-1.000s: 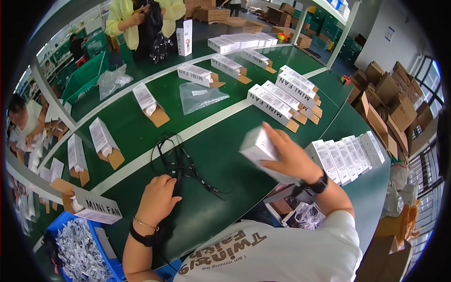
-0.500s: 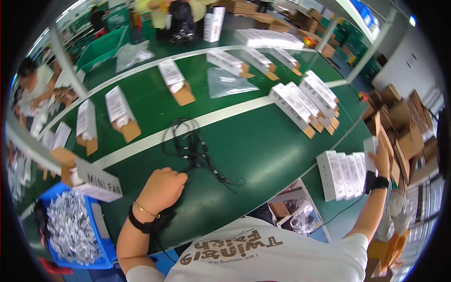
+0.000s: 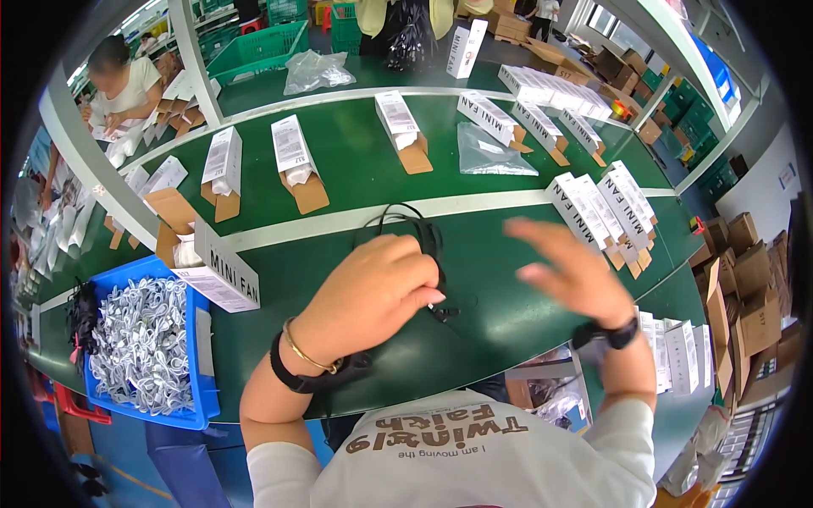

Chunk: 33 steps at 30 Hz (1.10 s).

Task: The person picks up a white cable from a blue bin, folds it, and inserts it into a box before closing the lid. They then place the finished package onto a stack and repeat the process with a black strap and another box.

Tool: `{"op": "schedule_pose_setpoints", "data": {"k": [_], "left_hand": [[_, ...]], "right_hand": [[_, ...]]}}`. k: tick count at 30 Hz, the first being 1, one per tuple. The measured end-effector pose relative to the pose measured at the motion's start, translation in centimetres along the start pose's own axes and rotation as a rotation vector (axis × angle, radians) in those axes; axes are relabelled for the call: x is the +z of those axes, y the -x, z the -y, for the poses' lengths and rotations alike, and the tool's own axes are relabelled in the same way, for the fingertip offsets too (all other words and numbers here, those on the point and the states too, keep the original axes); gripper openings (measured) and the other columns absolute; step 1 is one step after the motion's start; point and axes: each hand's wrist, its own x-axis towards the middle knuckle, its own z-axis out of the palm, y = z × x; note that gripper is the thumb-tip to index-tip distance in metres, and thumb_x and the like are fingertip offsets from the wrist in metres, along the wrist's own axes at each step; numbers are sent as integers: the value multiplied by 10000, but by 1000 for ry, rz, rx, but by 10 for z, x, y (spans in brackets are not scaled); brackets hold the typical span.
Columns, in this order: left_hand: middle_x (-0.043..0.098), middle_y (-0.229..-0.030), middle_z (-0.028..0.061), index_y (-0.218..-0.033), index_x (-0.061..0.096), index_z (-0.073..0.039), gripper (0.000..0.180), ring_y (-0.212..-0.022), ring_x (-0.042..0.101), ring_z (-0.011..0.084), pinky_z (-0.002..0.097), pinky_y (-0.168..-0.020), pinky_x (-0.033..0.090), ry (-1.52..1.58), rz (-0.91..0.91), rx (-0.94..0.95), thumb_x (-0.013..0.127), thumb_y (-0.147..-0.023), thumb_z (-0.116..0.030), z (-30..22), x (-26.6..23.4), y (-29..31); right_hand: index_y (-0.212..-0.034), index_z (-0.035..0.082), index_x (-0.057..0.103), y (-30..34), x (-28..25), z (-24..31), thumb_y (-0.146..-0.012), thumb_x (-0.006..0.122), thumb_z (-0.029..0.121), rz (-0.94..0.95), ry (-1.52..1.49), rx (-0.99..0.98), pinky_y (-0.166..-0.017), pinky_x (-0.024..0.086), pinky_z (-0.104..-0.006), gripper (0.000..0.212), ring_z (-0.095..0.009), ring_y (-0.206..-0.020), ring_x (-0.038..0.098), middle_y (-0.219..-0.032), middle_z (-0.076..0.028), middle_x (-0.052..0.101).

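My left hand [image 3: 377, 292] is closed at the middle of the green table, fingers curled at a bundle of black cables [image 3: 432, 245]. Part of the bundle is hidden behind the hand; loops show beyond it and a plug end below the fingertips. To its right, my right hand [image 3: 572, 275] hovers over the table, fingers stretched apart and holding nothing. Right of that wrist, a row of upright white boxes [image 3: 682, 356] stands on a side surface. Several white boxes [image 3: 584, 212] with open brown flaps lie just beyond my right hand.
A blue bin [image 3: 203, 385] of grey-white coiled cables stands at the left, beside an open white box [image 3: 224, 271]. More open boxes [image 3: 292, 152] line the far strip, near a clear plastic bag [image 3: 491, 152]. A co-worker [image 3: 123, 89] sits at far left. Brown cartons [image 3: 758, 288] are piled right.
My right hand has left the upright white boxes at the right and come in over the table, now empty. The left hand has shifted forward at the cables; the whole view has turned.
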Motion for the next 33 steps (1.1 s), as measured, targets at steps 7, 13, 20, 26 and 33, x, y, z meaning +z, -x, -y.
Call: {"op": "schedule_pose_setpoints", "data": {"k": [7,13,20,26,33], "left_hand": [[491,-744,87,-758,554,-68,159,-738,496,296,383,-653,403,-149,77,-146,702,-756,-127,17,6,32],[496,-789,90,-761,550,-71,153,-753,510,301,393,-662,420,-142,126,-233,689,-760,-137,58,12,70],[524,-770,87,-760,601,-67,123,-775,520,299,380,-692,421,-136,-16,-378,714,-746,-115,84,20,77],[565,-793,74,-763,630,-67,113,-785,542,283,370,-709,428,1,163,-423,731,-730,-106,103,21,79],[589,-785,66,-754,627,-62,115,-770,564,269,363,-698,432,101,182,-487,734,-725,-92,109,11,75]], "right_hand": [[-1235,62,547,-88,59,-17,-878,595,174,233,-161,-235,-873,465,-398,377,-308,-1006,594,-1117,-136,625],[-1100,32,626,-123,77,-191,-870,570,147,-187,35,248,-796,499,-386,264,-321,-903,631,-1025,-162,653],[-1135,25,594,-121,55,-366,-840,594,185,-393,293,752,-844,486,-415,336,-366,-982,611,-1065,-214,633],[-1087,51,618,-128,68,-406,-831,544,175,-457,239,953,-868,484,-437,294,-379,-997,602,-1046,-218,638],[-980,70,660,-151,51,-430,-850,540,229,-209,439,1025,-825,508,-446,238,-358,-960,628,-1129,-191,616]]}}
